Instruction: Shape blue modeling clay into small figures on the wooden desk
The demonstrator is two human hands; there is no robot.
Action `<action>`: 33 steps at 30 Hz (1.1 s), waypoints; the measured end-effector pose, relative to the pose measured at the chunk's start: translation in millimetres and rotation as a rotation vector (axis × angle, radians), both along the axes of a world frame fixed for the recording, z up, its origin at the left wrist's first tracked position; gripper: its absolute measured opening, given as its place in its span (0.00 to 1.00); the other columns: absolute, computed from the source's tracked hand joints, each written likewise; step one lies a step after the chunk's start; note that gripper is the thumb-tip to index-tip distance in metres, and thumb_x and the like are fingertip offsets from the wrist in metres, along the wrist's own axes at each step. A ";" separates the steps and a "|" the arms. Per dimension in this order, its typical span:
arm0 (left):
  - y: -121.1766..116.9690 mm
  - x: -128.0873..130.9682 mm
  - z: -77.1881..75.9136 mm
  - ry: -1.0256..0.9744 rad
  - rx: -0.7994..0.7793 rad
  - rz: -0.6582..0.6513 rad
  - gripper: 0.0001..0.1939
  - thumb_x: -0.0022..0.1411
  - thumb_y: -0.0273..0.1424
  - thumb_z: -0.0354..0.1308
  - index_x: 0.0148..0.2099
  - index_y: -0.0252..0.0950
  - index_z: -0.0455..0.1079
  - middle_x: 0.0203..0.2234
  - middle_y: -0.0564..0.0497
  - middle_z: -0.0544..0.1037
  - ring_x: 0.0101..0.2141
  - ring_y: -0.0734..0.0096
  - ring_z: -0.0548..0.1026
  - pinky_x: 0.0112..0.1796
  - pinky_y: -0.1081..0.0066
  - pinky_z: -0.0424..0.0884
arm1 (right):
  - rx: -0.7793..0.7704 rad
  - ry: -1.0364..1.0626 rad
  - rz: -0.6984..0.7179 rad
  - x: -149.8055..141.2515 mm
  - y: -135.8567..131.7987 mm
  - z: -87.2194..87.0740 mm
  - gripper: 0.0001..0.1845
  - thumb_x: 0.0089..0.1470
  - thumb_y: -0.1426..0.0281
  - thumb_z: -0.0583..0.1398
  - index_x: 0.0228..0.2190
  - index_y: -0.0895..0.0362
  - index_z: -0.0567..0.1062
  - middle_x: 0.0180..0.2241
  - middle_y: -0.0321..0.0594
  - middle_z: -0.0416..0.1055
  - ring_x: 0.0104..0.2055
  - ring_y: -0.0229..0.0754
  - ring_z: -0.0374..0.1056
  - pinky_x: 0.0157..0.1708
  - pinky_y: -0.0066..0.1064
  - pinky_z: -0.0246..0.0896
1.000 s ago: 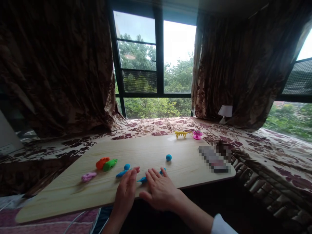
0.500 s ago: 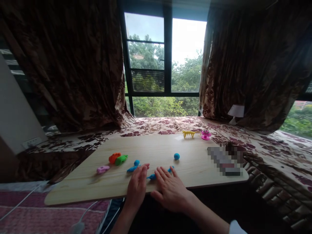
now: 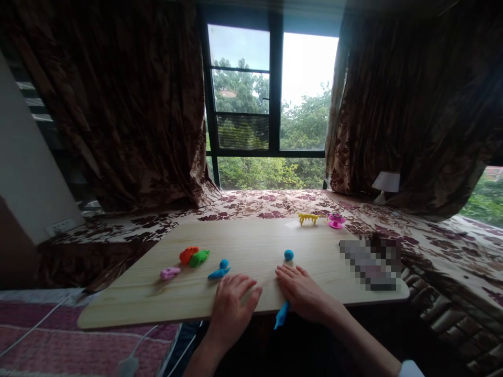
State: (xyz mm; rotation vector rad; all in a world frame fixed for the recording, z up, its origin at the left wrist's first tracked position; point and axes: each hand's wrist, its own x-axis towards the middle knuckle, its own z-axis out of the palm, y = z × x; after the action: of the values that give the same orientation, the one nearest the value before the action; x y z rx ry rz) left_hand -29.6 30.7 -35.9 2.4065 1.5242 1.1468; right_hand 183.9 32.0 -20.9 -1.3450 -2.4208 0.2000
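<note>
Readable text: none | pixelated object (image 3: 369,264), four o'clock, on the table (image 3: 243,235): mosaic covers its surface; any print there unreadable | socket plate (image 3: 61,226), nine o'clock: too small and dim to make out any marking

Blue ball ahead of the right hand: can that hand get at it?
Probably yes: the right hand is just short of the blue ball, with nothing visible between them, though a blue piece juts out beside the hand.
</note>
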 end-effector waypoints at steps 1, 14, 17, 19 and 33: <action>-5.0 2.5 1.3 0.016 -0.002 -0.003 0.12 0.58 0.40 0.51 0.39 0.43 0.72 0.38 0.50 0.76 0.44 0.60 0.70 0.54 0.49 0.54 | 0.003 0.004 0.001 0.9 2.0 -2.5 0.22 0.61 0.68 0.46 0.55 0.56 0.61 0.58 0.45 0.57 0.60 0.47 0.51 0.58 0.44 0.44; 3.3 17.5 8.4 0.061 -0.007 -0.043 0.09 0.56 0.32 0.54 0.39 0.43 0.72 0.35 0.50 0.75 0.41 0.60 0.70 0.52 0.50 0.55 | 0.052 0.071 -0.067 -2.3 12.4 1.9 0.21 0.63 0.66 0.42 0.52 0.55 0.66 0.54 0.43 0.64 0.58 0.42 0.56 0.57 0.38 0.48; 17.8 3.9 6.7 0.066 -0.049 -0.036 0.10 0.55 0.34 0.54 0.39 0.42 0.74 0.36 0.48 0.74 0.41 0.60 0.70 0.48 0.55 0.62 | 0.026 0.041 -0.045 0.9 3.7 7.0 0.21 0.62 0.65 0.45 0.53 0.54 0.65 0.55 0.41 0.62 0.57 0.43 0.57 0.57 0.39 0.47; 20.9 -0.7 3.0 0.059 -0.062 -0.053 0.11 0.56 0.33 0.54 0.40 0.42 0.73 0.37 0.48 0.73 0.42 0.60 0.70 0.47 0.58 0.63 | 0.033 0.018 -0.046 -2.1 -1.2 8.2 0.22 0.61 0.65 0.45 0.56 0.54 0.61 0.58 0.41 0.58 0.60 0.44 0.53 0.58 0.40 0.44; 17.0 -0.1 -2.5 -0.021 -0.048 -0.033 0.11 0.58 0.35 0.52 0.41 0.40 0.72 0.36 0.48 0.75 0.41 0.62 0.71 0.46 0.61 0.65 | 0.049 -0.095 -0.057 -28.9 -6.8 -3.6 0.33 0.60 0.53 0.43 0.58 0.61 0.55 0.61 0.49 0.50 0.64 0.50 0.41 0.60 0.49 0.28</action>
State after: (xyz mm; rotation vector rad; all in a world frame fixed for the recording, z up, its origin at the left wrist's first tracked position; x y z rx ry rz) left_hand -29.7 47.7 -38.4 2.3721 1.4832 1.1130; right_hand 155.0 25.2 -24.5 -1.4299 -2.4439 0.0625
